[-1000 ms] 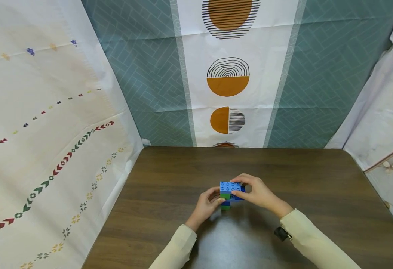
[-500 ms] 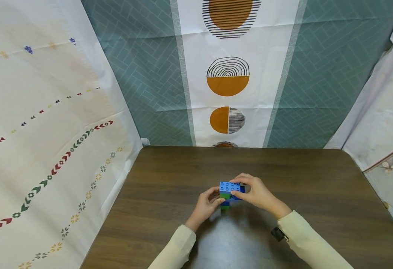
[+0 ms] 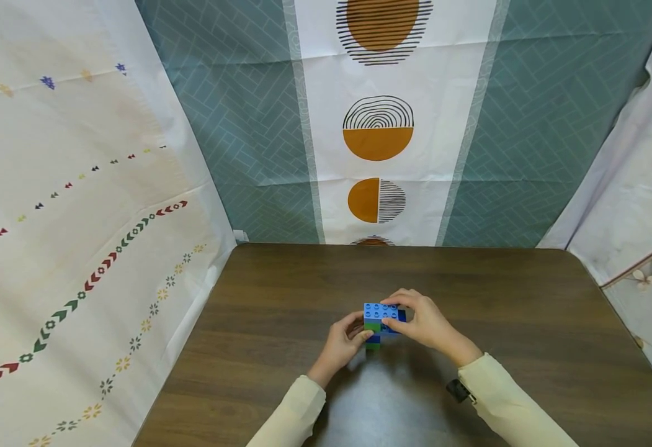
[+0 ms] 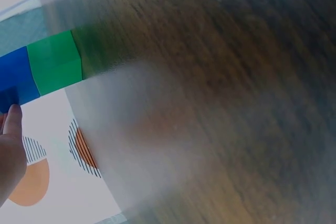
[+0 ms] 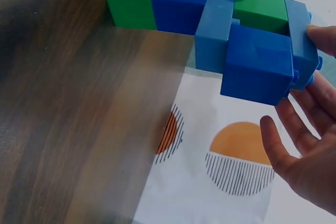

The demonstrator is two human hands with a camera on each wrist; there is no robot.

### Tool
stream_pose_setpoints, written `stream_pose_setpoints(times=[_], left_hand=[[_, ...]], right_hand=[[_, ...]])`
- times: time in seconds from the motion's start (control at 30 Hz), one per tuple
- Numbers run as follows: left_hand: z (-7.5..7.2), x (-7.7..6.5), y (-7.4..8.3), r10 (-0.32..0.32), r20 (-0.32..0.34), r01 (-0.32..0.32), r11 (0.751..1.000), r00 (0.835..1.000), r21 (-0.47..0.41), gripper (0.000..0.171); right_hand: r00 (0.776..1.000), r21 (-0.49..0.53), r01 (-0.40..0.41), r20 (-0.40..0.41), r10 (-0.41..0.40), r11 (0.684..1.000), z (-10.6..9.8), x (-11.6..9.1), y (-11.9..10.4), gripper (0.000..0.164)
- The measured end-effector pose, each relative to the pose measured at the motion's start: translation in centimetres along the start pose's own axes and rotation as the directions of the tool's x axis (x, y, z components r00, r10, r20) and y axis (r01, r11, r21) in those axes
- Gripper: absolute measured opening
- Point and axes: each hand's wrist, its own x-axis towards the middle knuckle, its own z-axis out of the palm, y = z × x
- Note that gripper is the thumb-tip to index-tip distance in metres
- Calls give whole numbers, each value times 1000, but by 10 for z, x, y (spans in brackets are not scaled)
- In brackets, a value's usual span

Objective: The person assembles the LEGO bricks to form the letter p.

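Observation:
A stack of toy building bricks stands upright at the table's middle. From the bottom come a green brick, a dark blue brick and a longer light blue brick. Above that, an upper green brick and another dark blue brick sit side by side. A studded light blue brick tops the stack. My left hand grips the stack from the left, its thumb at the upper green brick. My right hand pinches the top brick between thumb and fingers from the right.
The brown wooden table has rounded far corners. Behind it hangs a teal and white patterned cloth, with a pale cloth at the left side. A small black device sits at the right sleeve's cuff.
My right forearm and the black device at its cuff have shifted slightly left. Both hands keep their hold, and the brick stack stays almost in place.

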Motion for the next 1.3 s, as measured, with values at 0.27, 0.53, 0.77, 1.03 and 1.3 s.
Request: stream_pose_setpoints(times=[0.27,0.53,0.77,1.03,1.3], left_hand=[[-3,0,-2,4,-11,-4,1000,1000,-8,33],[0,0,-2,36,-12,-36,999,999,1,34],[-1,-4,-1,61,-22,-60,998,998,13,36],[-5,-8,-2,62,-24,-62,998,998,-17,38],[-6,-6,-3,72,-39,-72,997,997,7,36]], right_hand=[[999,71,-34,-6,34,997,10,-9,5,39],[995,129,-52,-77,62,990,15,-30,19,45],[987,231,-52,-135,85,972,18,-43,28,46],[981,316,-60,-154,114,947,20,-49,34,40],[973,411,-53,-186,140,910,21,-51,38,37]])
